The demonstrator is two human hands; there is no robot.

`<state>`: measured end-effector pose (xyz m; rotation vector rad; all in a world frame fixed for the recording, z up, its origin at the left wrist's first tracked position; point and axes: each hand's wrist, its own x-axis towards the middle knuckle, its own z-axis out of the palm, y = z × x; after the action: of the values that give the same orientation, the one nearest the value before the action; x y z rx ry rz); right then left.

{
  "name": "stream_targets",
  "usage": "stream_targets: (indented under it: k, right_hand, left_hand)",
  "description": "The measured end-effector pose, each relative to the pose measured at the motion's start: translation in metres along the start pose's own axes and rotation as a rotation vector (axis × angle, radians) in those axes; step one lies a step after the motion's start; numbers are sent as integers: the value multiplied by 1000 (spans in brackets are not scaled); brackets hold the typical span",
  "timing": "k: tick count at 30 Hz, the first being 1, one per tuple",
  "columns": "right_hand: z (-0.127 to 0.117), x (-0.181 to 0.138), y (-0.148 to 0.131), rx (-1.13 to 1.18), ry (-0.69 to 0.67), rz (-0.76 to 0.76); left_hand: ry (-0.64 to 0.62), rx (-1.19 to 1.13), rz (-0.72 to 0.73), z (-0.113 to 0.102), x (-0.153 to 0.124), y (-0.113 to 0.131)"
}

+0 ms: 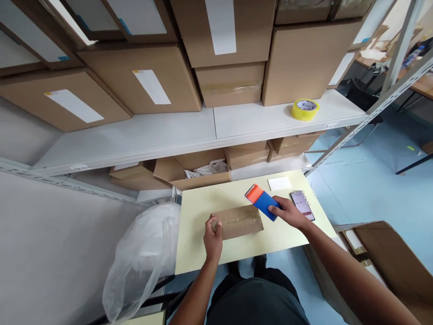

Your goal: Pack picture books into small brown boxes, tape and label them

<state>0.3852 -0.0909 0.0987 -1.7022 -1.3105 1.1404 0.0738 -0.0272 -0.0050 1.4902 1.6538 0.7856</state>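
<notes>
My left hand is pressing its fingers closed over the left end of the taped cardboard box at frame centre. My right hand is clamping its fingers on the blue-and-orange tool at the box's right end. I am risking the tool skidding toward my left fingers, or my wrist nudging the phone off the tabletop.

We've got a yellow tape roll at upper right on the white shelf, with brown boxes stacked across the top. On the pale counter lie a phone and a white card. There's a clear plastic bag lower left and an open carton lower right.
</notes>
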Motion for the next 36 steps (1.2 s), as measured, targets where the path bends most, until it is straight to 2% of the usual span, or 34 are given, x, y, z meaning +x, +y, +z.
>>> stream_targets:
  k: [2, 5, 9, 13, 17, 20, 22, 24, 27, 29, 31, 33, 36]
  right_hand:
    - [2, 13, -21, 39, -162, -25]
    - [13, 36, -30, -22, -332, -3]
    - [24, 55, -27, -109, -443, 44]
    - [24, 55, -37, -207, -521, 22]
    - [25, 51, -45, -255, -529, 6]
    - [27, 51, -41, -284, -514, -19]
    - [27, 51, -35, -294, -511, -31]
    - [27, 51, -30, -283, -512, -35]
    - [26, 49, -26, -252, -524, -41]
    - [26, 47, -26, -249, -538, -44]
    - [26, 46, -29, -269, -551, -49]
    - [27, 45, -34, -312, -560, -57]
    - [35, 45, -47, -419, -573, -97]
  left_hand:
    - [-15, -3, -2, -1, -2, 1]
    - [-27, 3, 4, -2, -5, 3]
    - [-25, -1, 13, -3, -9, 4]
    - [-42, -6, 2, -5, -8, 4]
    - [-75, -8, 42, -13, -7, 9]
    - [-22, 2, 152, -24, -12, 18]
    - [-8, -58, 156, -29, -17, 27]
    - [-88, -197, 28, -29, -21, 36]
    - [-285, -431, -222, -22, -20, 48]
    - [-402, -530, -283, -15, -17, 53]
    - [-459, -570, -288, -10, -14, 56]
    - [-436, -558, -285, -9, -13, 56]
    - [-296, -450, -203, -13, -16, 49]
